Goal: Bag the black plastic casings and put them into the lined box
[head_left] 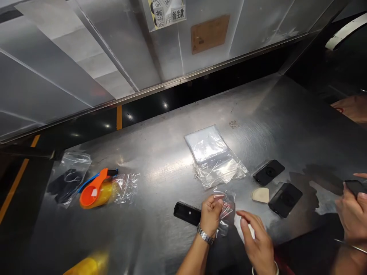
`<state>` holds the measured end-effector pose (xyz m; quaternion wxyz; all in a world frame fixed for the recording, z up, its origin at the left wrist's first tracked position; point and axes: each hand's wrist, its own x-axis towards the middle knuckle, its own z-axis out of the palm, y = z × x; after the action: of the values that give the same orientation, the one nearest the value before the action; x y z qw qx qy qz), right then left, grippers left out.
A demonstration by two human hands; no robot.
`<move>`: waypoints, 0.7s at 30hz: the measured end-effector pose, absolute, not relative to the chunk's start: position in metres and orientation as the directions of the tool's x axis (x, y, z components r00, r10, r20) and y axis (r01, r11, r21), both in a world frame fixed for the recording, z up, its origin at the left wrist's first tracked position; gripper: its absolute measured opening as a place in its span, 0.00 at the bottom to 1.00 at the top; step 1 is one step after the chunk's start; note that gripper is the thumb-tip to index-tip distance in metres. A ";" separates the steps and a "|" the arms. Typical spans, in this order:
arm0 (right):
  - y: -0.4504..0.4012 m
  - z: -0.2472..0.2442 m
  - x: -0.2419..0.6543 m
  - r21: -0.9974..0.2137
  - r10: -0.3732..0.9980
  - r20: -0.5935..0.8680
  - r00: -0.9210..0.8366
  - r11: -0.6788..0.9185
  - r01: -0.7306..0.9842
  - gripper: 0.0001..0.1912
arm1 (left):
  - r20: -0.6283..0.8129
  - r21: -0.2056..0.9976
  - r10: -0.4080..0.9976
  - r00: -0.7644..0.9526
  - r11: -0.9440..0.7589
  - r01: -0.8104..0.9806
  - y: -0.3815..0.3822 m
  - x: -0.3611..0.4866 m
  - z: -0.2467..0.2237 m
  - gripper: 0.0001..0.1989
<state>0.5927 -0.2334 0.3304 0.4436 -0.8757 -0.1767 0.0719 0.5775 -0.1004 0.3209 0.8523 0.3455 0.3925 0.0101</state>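
Note:
My left hand (211, 214), with a metal-band watch at its wrist, is closed on a crumpled clear plastic bag (228, 204) that has something reddish inside. To its right, my right hand (258, 240) has its thumb and forefinger curled around a thin white piece (239, 225), partly hidden by the fingers. A black long tray-like part (187, 213) lies just left of my left hand, its end covered by that hand. Above both hands rests a stack of clear plastic bags (212, 149). A cream-coloured pad (260, 195) lies to the right.
Two black phone-like cases (269, 172) (286, 199) lie on the metal table (160, 160). At left are an orange scoop (93, 193), a yellow item and a bag with dark contents (69, 181). Another person's hand (352, 214) holds a dark object at right. A yellow blurred item (86, 265) lies in front.

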 end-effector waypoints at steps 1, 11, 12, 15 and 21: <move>-0.234 0.334 0.599 -0.821 0.332 -0.035 0.943 -0.547 0.162 0.12 | -0.643 0.604 0.247 0.725 0.746 0.281 -0.098 0.570 0.324 0.21; -0.222 0.360 0.632 -0.861 0.663 -0.432 0.612 -0.505 -0.060 0.15 | -0.469 0.861 0.046 0.882 0.245 0.445 -0.071 0.536 0.357 0.18; -0.222 0.360 0.631 -0.863 0.674 -0.439 0.593 -0.500 -0.071 0.15 | -0.456 0.885 0.074 0.887 0.145 0.443 -0.068 0.535 0.360 0.17; -0.222 0.360 0.623 -0.869 0.675 -0.451 0.583 -0.480 -0.117 0.13 | -0.404 0.894 0.140 0.904 -0.148 0.423 -0.063 0.533 0.367 0.14; -0.223 0.369 0.610 -0.870 0.611 -0.427 0.667 -0.478 -0.118 0.07 | -0.396 0.861 0.138 0.908 -0.288 0.420 -0.066 0.526 0.372 0.17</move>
<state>0.6100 -0.2227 0.3690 0.4852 -0.7734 -0.1591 0.3756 0.5259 -0.0665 0.3719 0.5701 0.7929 0.1760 -0.1234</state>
